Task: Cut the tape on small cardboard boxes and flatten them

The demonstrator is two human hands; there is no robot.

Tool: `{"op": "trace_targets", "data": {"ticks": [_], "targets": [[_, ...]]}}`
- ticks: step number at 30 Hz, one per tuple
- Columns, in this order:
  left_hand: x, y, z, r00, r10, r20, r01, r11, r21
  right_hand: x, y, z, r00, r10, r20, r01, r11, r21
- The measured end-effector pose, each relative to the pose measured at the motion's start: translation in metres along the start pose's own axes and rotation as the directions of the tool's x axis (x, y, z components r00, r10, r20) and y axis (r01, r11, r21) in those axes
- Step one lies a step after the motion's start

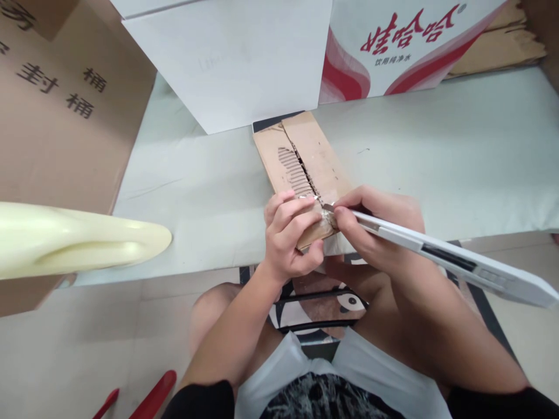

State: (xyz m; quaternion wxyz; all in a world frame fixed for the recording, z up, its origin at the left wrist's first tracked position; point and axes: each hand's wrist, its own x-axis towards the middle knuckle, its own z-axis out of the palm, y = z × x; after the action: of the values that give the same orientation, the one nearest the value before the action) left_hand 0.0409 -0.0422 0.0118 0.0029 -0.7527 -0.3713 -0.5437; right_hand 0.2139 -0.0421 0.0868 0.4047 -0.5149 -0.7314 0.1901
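Observation:
A flat cardboard box (pixel 314 139) lies on the pale tabletop near its front edge, with a torn slit along its middle and ridged corrugation bared on one side. My left hand (pixel 288 233) grips the near end of the box, fingers on top and thumb at the front edge. In my right hand (pixel 371 218) is a white utility knife (pixel 437 250), pinched close to the blade. The knife's tip touches the near end of the slit, beside some crumpled clear tape (pixel 326 222). Part of the box's near end is hidden under my left fingers.
Behind stand a white box (pixel 244 64) and a red-and-white printed carton (pixel 393 52). A large brown carton (pixel 65 116) is at the left, with a pale yellow curved object (pixel 87 240) before it. The covered table (pixel 445 151) ends just before my knees; red objects (pixel 152 396) lie lower left.

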Motion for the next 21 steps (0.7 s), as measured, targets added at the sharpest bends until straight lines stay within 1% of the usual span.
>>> {"op": "trace_targets", "data": {"ticks": [5, 10, 15, 18, 21], "targets": [[-0.0013, -0.0002, 0.0004, 1.000, -0.006, -0.006, 0.006, 1.000, -0.014, -0.0001, -0.0004, 0.0000, 1.000, -0.025, -0.006, 0.024, 0.999, -0.031], [-0.0013, -0.0001, 0.0010, 1.000, -0.005, 0.018, 0.004, 0.997, 0.076, 0.0006, -0.0009, 0.0004, 1.000, -0.008, 0.009, 0.009, 1.000, -0.023], [-0.0013, 0.0003, 0.0018, 1.000, -0.011, -0.016, 0.011, 1.000, 0.000, 0.0021, -0.0003, -0.0007, 0.999, 0.005, 0.042, -0.004, 1.000, -0.029], [-0.0014, 0.0002, 0.0015, 1.000, -0.006, 0.001, 0.006, 1.000, 0.011, 0.0029, -0.0002, -0.0025, 0.998, 0.009, 0.056, -0.008, 1.000, -0.016], [-0.0012, 0.0004, 0.0016, 1.000, -0.011, -0.011, 0.011, 1.000, -0.005, 0.0033, -0.0005, -0.0044, 0.997, 0.020, 0.075, -0.021, 1.000, 0.014]]}}
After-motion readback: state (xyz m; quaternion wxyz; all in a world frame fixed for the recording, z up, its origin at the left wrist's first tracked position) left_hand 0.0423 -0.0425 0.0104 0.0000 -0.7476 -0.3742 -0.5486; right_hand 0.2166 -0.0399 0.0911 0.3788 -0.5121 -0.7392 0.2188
